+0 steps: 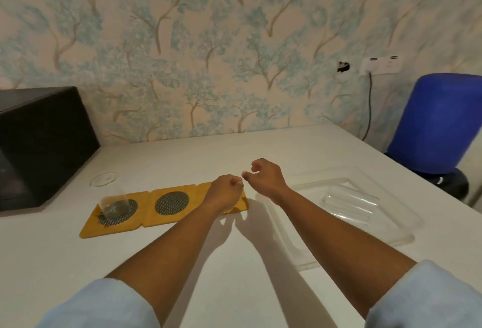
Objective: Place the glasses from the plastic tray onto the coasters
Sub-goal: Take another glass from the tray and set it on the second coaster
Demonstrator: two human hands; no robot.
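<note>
Three yellow coasters with dark mesh rounds lie in a row on the white table. A clear glass (114, 206) stands on the left coaster (104, 226). The middle coaster (172, 203) is bare. My left hand (224, 192) is a closed fist over the right coaster (238, 209) and hides most of it. My right hand (266, 179) hovers just beside it, fingers loosely curled, holding nothing. To the right sits the clear plastic tray (391, 233), with clear glasses (350, 205) lying on their sides in it; their number is hard to tell.
A black box-like appliance (39, 145) stands at the table's left rear. A blue drum (438, 124) stands off the table's right edge, below a wall socket with a black cord (369, 103). The wallpapered wall closes the back.
</note>
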